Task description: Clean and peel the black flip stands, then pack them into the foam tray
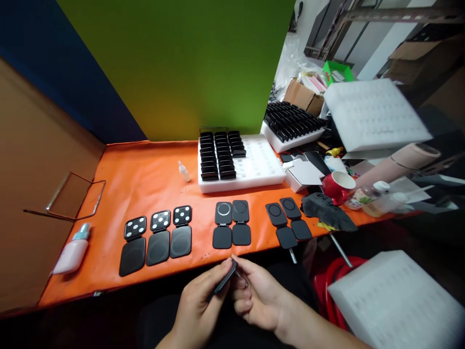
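Note:
Below the front edge of the orange table, my left hand pinches a thin black folding pad, held edge-on. My right hand touches the same pad at its upper end, with a small metal ring under its fingers. On the table lie opened black hinged pads: three with white dots at the left, two in the middle, two at the right.
A white foam tray part-filled with black pads stands mid-table, a small dropper bottle to its left. Another filled tray, a red mug, a black cloth and clutter crowd the right. Foam sheet lies bottom right; pink device lies left.

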A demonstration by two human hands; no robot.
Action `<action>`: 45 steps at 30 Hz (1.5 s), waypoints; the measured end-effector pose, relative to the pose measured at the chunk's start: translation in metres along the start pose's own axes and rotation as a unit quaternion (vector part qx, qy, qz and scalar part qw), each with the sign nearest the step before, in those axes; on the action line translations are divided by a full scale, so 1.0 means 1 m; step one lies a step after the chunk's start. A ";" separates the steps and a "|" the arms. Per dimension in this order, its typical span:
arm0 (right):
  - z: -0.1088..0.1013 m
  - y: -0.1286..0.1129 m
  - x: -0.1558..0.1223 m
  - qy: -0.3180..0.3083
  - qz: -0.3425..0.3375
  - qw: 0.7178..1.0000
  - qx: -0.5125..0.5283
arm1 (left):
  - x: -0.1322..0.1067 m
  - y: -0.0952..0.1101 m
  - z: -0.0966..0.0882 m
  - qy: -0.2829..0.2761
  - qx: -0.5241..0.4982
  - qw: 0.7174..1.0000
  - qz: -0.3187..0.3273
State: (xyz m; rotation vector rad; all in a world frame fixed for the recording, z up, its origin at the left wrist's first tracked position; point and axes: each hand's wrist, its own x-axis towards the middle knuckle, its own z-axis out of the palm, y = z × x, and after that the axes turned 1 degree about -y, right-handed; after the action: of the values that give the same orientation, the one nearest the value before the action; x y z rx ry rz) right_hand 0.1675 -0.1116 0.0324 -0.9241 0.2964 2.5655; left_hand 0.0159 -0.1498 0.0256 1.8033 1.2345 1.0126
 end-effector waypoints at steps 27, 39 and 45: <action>-0.034 -0.028 -0.006 0.024 -0.217 0.974 -0.062 | 0.078 -0.046 -0.004 0.017 0.307 0.946 -0.099; -0.028 -0.034 0.002 0.045 -0.288 0.949 -0.123 | 0.066 -0.045 -0.010 0.092 -0.010 0.957 -0.273; -0.038 -0.032 0.001 0.042 -0.190 0.970 -0.144 | 0.039 -0.029 -0.030 0.073 -0.257 0.924 -0.272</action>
State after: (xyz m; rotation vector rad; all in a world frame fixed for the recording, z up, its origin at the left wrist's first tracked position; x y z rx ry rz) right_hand 0.2021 -0.0949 0.0016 -1.0731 -0.2212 2.2485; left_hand -0.0124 -0.1006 0.0213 0.9225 1.3021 1.0253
